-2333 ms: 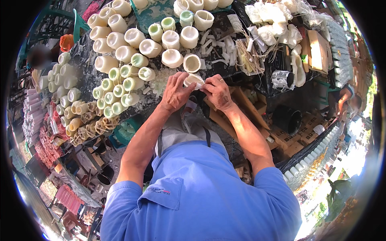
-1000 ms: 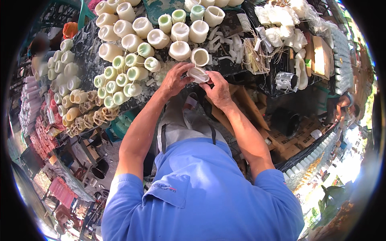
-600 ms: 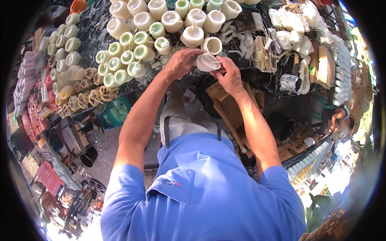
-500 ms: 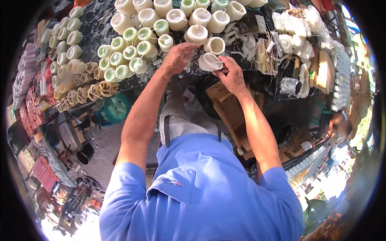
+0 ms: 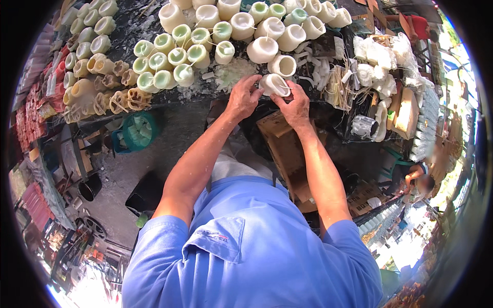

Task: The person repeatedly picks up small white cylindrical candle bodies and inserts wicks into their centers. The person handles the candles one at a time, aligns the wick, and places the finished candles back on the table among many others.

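Via my head cam, I see the person's L hand point(image 5: 244, 97) part open, fingers loosely bent, thumb apart, just left of a white waxy cup point(image 5: 271, 86); can't tell if it's touching. R hand point(image 5: 295, 105) has thumb & fingers closed on the cup's right side. Cup's tilted, mouth to the right, at the front edge of a dark, flake-strewn table point(image 5: 129, 37), just nearer than a cream cup point(image 5: 275, 68). Pale green cups point(image 5: 159, 62) cluster further L; cardboard box point(image 5: 280, 138) sits below table level.
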`<state>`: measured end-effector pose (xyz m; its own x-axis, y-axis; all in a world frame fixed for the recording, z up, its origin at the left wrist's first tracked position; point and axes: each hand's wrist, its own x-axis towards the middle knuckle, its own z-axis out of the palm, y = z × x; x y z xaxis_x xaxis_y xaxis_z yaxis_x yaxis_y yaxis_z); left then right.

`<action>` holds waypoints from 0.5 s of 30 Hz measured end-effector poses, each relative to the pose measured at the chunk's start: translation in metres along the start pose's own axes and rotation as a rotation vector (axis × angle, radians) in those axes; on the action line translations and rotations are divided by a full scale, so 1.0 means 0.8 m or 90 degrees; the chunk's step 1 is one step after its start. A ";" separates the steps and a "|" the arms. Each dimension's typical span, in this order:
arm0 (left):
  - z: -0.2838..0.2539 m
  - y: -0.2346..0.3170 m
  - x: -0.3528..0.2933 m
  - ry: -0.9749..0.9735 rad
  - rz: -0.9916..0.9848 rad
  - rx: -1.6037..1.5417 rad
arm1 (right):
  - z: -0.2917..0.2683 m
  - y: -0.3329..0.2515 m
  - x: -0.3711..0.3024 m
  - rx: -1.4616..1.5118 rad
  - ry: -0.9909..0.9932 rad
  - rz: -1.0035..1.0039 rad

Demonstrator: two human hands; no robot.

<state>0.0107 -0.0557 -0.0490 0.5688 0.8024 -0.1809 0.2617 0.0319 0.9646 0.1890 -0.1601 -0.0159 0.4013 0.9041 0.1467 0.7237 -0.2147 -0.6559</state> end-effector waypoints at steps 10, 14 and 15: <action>-0.030 0.034 0.052 -0.148 0.131 0.090 | -0.004 -0.011 -0.010 0.014 0.092 0.025; -0.020 0.047 0.062 -0.114 0.075 0.123 | -0.009 -0.017 0.002 -0.004 0.127 0.000; -0.016 0.048 0.064 -0.097 0.081 0.118 | -0.011 -0.020 0.006 -0.034 0.132 -0.043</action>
<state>0.0399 -0.0055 -0.0184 0.7129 0.6940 -0.1005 0.3106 -0.1840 0.9326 0.1842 -0.1558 0.0014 0.4535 0.8230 0.3420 0.7796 -0.1803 -0.5998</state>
